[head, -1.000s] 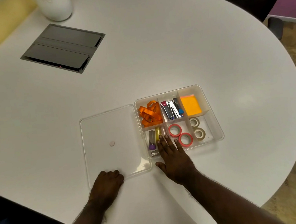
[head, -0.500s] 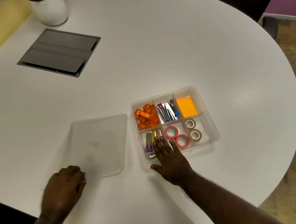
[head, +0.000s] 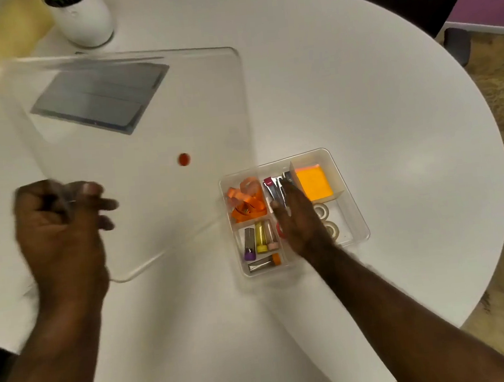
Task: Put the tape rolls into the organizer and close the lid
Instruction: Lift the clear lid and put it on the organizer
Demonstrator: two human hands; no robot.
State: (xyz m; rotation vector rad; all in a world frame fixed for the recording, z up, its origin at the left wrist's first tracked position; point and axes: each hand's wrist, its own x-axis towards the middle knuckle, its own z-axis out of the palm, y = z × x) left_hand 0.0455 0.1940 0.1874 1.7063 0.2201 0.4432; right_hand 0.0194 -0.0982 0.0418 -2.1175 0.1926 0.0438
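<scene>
The clear organizer (head: 351, 212) sits on the white table, right of centre. Its near-right compartment holds two beige tape rolls (head: 323, 211) and red tape rolls (head: 280, 230), mostly hidden under my right hand (head: 301, 217). That hand lies flat over the organizer's middle with fingers spread and holds nothing. My left hand (head: 60, 227) grips the near-left edge of the clear lid (head: 151, 114), which is lifted off the table and tilted toward the camera, left of the organizer. A small red dot marks the lid's centre.
Other compartments hold orange ribbon (head: 247, 200), metal clips (head: 273, 185), orange sticky notes (head: 314, 183) and small capped tubes (head: 260, 239). A grey cable hatch (head: 97, 98) is set in the table behind the lid. A white plant pot (head: 85, 19) stands at the back left.
My left hand has raised the lid from the table and tilted it up. My right hand has slid from the organizer's near edge to over its middle.
</scene>
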